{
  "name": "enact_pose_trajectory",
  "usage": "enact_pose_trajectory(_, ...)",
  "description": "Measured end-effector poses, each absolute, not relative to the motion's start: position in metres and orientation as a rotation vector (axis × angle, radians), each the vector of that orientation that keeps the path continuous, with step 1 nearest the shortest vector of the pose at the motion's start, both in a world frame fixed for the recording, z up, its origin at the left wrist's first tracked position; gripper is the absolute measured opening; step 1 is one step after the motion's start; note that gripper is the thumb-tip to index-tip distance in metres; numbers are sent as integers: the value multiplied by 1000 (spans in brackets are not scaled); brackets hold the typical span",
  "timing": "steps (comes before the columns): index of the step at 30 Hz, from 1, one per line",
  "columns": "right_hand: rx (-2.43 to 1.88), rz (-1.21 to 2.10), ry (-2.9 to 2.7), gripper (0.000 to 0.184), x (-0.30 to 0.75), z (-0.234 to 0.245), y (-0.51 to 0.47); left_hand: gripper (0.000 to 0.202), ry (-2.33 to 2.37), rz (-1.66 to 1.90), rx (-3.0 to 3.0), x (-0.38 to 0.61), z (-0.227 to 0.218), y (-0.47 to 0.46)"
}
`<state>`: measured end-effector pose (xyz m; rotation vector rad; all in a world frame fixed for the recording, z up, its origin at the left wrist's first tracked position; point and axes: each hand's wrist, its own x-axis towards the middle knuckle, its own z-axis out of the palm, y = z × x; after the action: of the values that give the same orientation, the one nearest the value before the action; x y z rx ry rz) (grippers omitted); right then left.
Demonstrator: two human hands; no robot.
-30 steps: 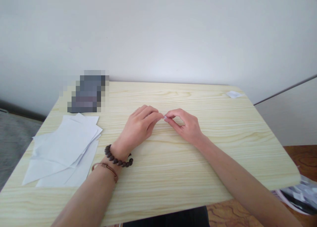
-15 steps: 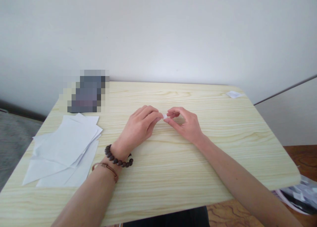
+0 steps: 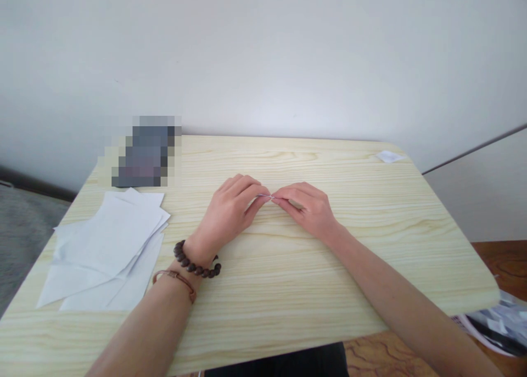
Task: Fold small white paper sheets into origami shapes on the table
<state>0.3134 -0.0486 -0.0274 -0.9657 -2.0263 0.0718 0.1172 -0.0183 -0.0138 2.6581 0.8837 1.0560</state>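
Note:
My left hand and my right hand meet fingertip to fingertip over the middle of a pale wooden table. Between the pinched fingers sits a tiny white paper piece, mostly hidden and seen edge-on. Both hands rest low on the tabletop with their fingers curled. A dark bead bracelet and a thin brown cord circle my left wrist.
A loose pile of white paper sheets lies at the table's left. A blurred dark object sits at the back left corner. A small white paper scrap lies at the back right. A white wall stands behind; a bag shows at lower right.
The tiny paper piece showed flat and white between the fingertips half a second ago; it now looks thin and edge-on, and my right hand's fingers have lowered and closed tighter against the left.

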Motion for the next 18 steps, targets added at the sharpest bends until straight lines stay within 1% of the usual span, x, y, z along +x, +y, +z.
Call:
enact_pose_trajectory(5, -1022, 154, -2004, 7, 313, -27, -50, 7, 893, 1077, 2665, 118, -12, -19)
enact_pose_trajectory(18, -1003, 165, -1997, 4, 313, -27, -50, 7, 822, 1044, 2639, 118, -15, -18)
